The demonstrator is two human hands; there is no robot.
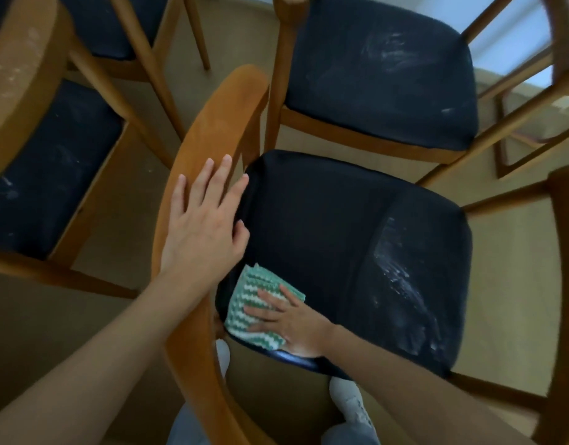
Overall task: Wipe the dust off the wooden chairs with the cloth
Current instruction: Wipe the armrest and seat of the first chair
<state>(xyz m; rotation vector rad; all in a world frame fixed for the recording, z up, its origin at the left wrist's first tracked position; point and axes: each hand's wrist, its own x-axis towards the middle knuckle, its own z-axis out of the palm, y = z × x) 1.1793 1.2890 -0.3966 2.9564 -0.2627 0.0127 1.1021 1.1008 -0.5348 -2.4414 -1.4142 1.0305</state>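
We log four chairs. The nearest chair's seat (341,239) lies at centre, with its backrest rail (212,123) along the seat's left side. The left hand (203,226) rests flat on that rail. The right hand (293,319) presses the cloth (251,300) onto the seat's near-left corner. A second chair (373,75) stands behind, a third chair (49,175) to the left, and a fourth chair (100,24) behind the third.

Head view, steeply down, close above chair (341,252)

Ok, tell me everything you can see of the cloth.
The cloth is a textured rag with green and white zigzag stripes, folded into layers. It lies flat on the near left corner of the dark seat. The right hand presses on it with straight fingers, covering its right part.
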